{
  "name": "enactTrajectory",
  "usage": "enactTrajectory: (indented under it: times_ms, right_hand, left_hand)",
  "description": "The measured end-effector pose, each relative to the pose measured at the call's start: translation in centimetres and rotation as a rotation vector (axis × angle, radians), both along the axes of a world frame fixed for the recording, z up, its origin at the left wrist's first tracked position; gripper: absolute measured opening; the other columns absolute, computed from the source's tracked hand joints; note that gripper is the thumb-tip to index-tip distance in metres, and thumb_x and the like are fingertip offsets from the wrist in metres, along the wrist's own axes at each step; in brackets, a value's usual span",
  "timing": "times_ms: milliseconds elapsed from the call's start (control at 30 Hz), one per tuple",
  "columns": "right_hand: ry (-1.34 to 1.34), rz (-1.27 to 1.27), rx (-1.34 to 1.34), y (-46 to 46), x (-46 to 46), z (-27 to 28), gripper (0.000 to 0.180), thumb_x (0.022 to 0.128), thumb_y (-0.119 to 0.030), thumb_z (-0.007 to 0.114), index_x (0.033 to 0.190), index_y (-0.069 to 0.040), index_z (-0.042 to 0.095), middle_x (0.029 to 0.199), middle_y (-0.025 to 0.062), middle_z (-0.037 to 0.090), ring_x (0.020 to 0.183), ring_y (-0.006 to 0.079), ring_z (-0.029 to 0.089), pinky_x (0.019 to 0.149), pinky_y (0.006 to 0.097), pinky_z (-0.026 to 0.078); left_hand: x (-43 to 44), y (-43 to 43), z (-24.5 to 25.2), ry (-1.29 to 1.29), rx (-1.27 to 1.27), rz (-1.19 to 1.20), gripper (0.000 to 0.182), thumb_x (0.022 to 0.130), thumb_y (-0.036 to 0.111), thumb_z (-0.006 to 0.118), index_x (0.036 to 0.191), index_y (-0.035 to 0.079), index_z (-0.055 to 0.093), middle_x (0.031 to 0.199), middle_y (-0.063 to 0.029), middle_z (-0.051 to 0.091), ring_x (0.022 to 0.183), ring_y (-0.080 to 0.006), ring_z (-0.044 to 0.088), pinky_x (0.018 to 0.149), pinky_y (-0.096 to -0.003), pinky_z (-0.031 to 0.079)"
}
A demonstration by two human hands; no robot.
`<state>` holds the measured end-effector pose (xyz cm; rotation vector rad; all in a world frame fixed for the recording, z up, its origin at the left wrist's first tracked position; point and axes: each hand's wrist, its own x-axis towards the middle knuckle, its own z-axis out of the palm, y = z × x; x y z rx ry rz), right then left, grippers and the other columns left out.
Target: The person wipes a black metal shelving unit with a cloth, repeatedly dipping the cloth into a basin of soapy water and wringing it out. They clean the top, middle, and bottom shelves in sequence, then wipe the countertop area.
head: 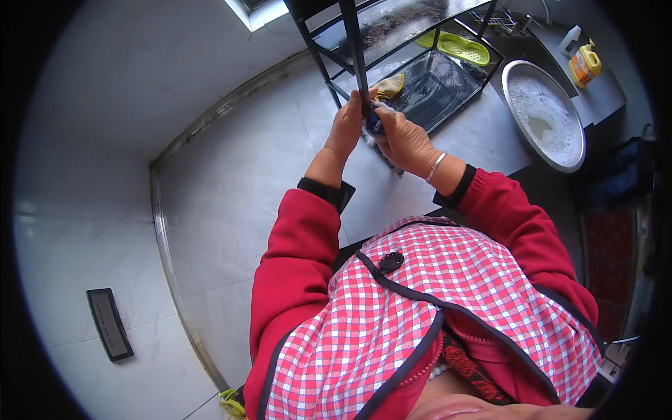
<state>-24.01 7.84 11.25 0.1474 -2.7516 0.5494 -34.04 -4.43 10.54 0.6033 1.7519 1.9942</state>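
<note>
A black metal rack (357, 58) with shelves stands on the light tiled surface ahead of me. My left hand (346, 123) grips one of its upright bars from the left. In my right hand (407, 142) is a wet blue and white cloth (375, 123), pressed around the same bar close to the left hand. A yellow-edged beige cloth (389, 85) lies just beyond my hands, at the near left of the rack's black bottom tray (441, 86), which has streaks of suds on it. Part of the bar is hidden by my fingers and the cloth.
A big metal basin (580, 134) of sudsy water is at the right beside a sink (517, 48). Behind it stand a yellow pump bottle (585, 65) and a white bottle (570, 40). A green plastic tray (462, 48) lies at the rack's back. A tiled wall (105, 184) bounds the left.
</note>
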Motion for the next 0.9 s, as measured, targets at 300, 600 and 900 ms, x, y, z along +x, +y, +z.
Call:
enactTrajectory:
  times_ms: [300,600,900]
  right_hand:
    - [0.022,0.062,-0.165,0.9,-0.6,-1.2,0.048,0.078,-0.018,0.059,0.117,-0.011,0.033,0.09,0.0207,0.056,0.072,0.04,0.06,0.062,0.0462,0.049]
    - [0.028,0.048,-0.151,0.7,-0.8,-1.4,0.057,0.075,-0.016,0.062,0.122,-0.01,0.03,0.09,0.0218,0.057,0.074,0.04,0.06,0.064,0.0449,0.05]
    - [0.011,0.051,-0.148,0.4,-0.6,-1.1,0.059,0.074,-0.017,0.062,0.123,-0.009,0.03,0.093,0.0217,0.057,0.076,0.0396,0.06,0.067,0.0455,0.049]
  left_hand:
    - [8.4,-6.2,11.1,1.42,-0.018,0.297,0.039,0.064,0.015,0.072,0.101,0.015,0.06,0.107,-0.0114,0.052,0.103,-0.0293,0.049,0.1,-0.0501,0.032]
    - [15.0,-8.7,18.0,1.622,-0.133,0.46,0.082,0.084,0.016,0.06,0.132,0.056,0.008,0.12,0.0101,0.032,0.124,-0.0103,0.027,0.103,-0.0639,0.026]
    - [16.3,-8.9,17.4,1.542,-0.014,0.463,0.069,0.083,0.018,0.063,0.13,0.049,0.025,0.128,0.0227,0.027,0.129,-0.0033,0.018,0.102,-0.0682,0.022]
